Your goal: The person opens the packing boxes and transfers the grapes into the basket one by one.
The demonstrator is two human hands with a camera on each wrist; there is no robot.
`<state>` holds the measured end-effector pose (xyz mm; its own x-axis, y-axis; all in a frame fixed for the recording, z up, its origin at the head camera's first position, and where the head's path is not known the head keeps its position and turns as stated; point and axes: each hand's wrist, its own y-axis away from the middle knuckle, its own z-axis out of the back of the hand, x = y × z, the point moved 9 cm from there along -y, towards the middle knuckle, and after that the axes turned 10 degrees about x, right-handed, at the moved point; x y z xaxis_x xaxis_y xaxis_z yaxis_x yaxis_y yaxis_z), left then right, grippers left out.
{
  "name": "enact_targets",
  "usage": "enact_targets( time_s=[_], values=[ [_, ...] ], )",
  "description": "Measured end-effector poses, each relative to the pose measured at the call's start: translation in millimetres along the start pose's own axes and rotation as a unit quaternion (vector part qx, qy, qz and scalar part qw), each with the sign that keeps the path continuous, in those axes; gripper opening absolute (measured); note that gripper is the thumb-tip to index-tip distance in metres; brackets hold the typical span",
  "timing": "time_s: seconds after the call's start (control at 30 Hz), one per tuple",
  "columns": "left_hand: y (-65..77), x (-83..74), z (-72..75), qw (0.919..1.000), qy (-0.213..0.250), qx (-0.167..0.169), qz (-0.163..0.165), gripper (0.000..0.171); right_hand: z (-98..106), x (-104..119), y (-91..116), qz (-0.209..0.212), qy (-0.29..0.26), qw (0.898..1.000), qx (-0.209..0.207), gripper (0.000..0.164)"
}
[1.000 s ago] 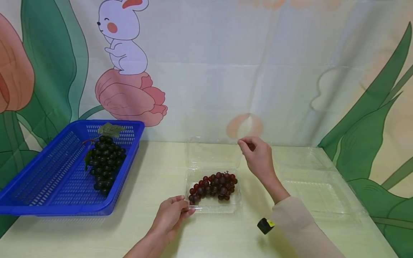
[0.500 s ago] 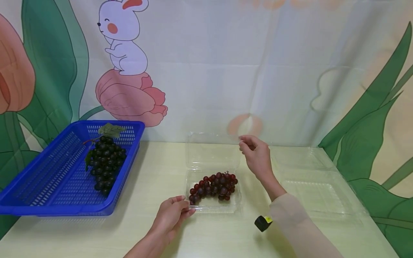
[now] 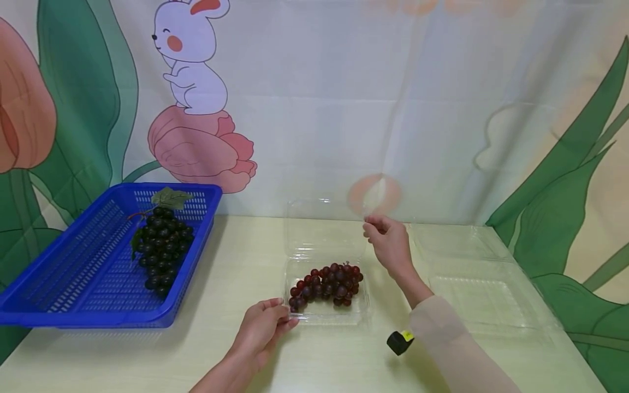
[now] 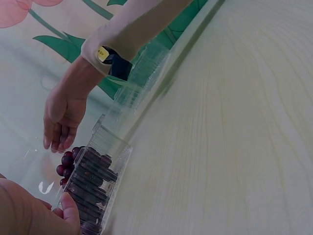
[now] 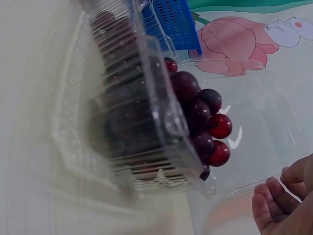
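In the head view, a clear plastic clamshell container (image 3: 326,317) stands at mid-table with its hinged lid (image 3: 324,234) raised behind it. A bunch of dark red grapes (image 3: 326,284) lies in its base, some rising above the rim in the right wrist view. My left hand (image 3: 260,330) grips the base's front left corner between thumb and fingers. At the lid's right edge, my right hand (image 3: 390,243) pinches the plastic with thumb and fingertips, and the right wrist view has these fingertips (image 5: 273,182) right on that edge.
A blue plastic basket (image 3: 194,262) holding black grapes (image 3: 164,248) stands on the left. Another open clear container (image 3: 476,297) lies at the right edge of the table. A printed curtain (image 3: 314,109) hangs behind. A small black device (image 3: 399,343) is by the right sleeve.
The lid has tilted slightly more upright, its top edge a little higher. My right hand has shifted slightly left with it. The left hand and grapes have stayed put.
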<state>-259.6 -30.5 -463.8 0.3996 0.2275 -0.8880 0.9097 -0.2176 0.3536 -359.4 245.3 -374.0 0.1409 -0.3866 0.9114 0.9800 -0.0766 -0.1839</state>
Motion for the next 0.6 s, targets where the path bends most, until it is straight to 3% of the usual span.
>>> enact_targets(
  time_s=[0.6],
  values=[
    [0.6,-0.7,-0.3,1.0000,0.006,0.001,0.002,0.038,-12,-29,5,-0.046,0.043,0.997,0.032,0.023]
  ],
)
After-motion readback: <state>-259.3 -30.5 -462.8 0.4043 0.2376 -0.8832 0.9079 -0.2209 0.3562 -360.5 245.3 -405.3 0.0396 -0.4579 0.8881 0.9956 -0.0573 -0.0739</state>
